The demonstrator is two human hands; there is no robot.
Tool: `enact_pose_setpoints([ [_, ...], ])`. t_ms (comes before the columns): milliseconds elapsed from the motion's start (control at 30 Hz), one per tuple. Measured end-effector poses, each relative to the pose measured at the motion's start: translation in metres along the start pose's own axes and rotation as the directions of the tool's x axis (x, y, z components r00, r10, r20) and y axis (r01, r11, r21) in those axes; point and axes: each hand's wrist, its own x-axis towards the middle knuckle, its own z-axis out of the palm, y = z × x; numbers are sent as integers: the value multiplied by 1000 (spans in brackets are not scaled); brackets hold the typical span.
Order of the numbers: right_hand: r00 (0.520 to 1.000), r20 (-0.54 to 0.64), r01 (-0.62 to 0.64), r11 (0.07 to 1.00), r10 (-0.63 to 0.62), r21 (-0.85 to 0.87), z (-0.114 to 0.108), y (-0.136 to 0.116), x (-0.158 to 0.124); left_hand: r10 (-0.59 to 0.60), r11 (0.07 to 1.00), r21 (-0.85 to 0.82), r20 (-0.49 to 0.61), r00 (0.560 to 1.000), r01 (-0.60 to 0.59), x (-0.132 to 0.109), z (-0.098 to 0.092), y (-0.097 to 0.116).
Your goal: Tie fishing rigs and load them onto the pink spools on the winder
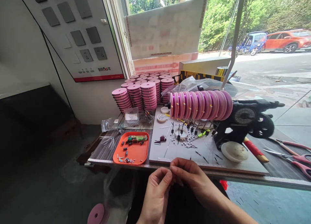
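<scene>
Just in front of the board's near edge, my left hand (158,186) and my right hand (190,175) meet, fingertips pinched together. Whatever lies between the fingers is too small or hidden to make out. Beyond them is a light board (157,154) scattered with thin wire-like pieces, small black parts and white beads. A small dish of white beads (162,117) sits at its far left. Left of the board, an orange tray (116,158) holds small black parts, a green-and-clear item (137,138) and tiny loose bits.
A black hand-cranked winder (245,115) carries a row of pink spools (201,105) over the board. More pink spools (148,96) are stacked behind. Scissors (298,159) lie at right, near a white bowl (234,151). Another pink spool (96,213) is on the floor.
</scene>
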Motion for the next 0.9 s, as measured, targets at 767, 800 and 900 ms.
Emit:
enact_pose_setpoints([
  [767,998,5,-56,987,55,152,-1,12,-2,6,982,187,51,999,-15,-2,-8,0],
  [800,998,13,-59,985,57,165,-1,12,-1,-1,982,189,57,998,-9,-2,-8,0],
  [900,997,25,-72,978,69,196,0,10,-2,-12,986,164,62,998,2,-2,-7,3],
])
